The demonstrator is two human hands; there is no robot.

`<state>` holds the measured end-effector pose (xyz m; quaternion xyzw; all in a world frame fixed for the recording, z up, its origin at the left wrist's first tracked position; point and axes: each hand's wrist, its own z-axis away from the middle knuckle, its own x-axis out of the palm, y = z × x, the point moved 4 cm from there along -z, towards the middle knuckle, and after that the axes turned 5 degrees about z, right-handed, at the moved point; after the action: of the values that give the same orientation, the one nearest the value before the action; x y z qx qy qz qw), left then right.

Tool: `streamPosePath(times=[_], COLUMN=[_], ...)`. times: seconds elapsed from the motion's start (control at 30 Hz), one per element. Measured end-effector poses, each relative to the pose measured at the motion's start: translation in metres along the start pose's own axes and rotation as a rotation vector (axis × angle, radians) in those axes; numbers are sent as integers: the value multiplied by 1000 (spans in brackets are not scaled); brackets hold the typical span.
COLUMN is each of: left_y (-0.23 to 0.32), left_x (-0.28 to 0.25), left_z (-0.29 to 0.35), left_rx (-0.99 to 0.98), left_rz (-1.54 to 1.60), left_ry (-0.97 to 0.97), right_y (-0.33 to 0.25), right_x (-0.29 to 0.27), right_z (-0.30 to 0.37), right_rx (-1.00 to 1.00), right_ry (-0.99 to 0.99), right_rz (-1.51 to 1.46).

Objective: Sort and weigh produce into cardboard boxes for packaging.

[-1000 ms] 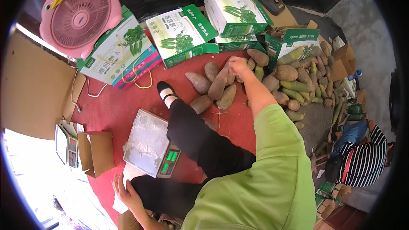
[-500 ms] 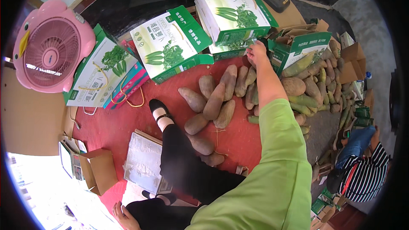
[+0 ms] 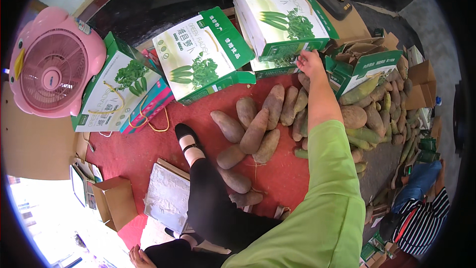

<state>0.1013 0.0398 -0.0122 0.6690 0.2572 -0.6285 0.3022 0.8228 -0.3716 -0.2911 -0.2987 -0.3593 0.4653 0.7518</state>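
Observation:
My right arm, in a lime-green sleeve, reaches far forward. My right hand (image 3: 310, 62) is at the lower front edge of the upper white-and-green carton (image 3: 277, 15), its fingers bent together; what they hold, if anything, is hidden. That carton lies on another carton (image 3: 272, 65) of the same print. Below the hand, several big brown root vegetables (image 3: 255, 131) lie on the red floor covering (image 3: 198, 104). At the lower left edge, partly cut off, my left hand (image 3: 140, 258) rests by my thigh with its fingers stretched out and nothing in them.
A large heap of brown and green radishes (image 3: 369, 119) lies at the right, by an open carton (image 3: 364, 67). Another carton (image 3: 203, 54) stands left of the stack. A pink fan (image 3: 54, 69) and printed carton (image 3: 119, 89) fill the far left. A person in stripes (image 3: 421, 223) is lower right.
My right hand has shifted slightly right along the lower edge of the upper carton. The whole view has moved a little. My left hand stays by my thigh.

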Motion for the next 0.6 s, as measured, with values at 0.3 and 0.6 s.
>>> streamPosePath(times=[0.3, 0.6], left_y=[-3, -12], left_x=[-6, -9], left_z=[9, 25], left_rx=[14, 10], left_rz=[-35, -6], left_ry=[54, 75], right_y=[7, -45], right_x=[32, 117], right_z=[24, 140], right_rx=[63, -211], right_ry=[-218, -422], right_rz=[-304, -146])
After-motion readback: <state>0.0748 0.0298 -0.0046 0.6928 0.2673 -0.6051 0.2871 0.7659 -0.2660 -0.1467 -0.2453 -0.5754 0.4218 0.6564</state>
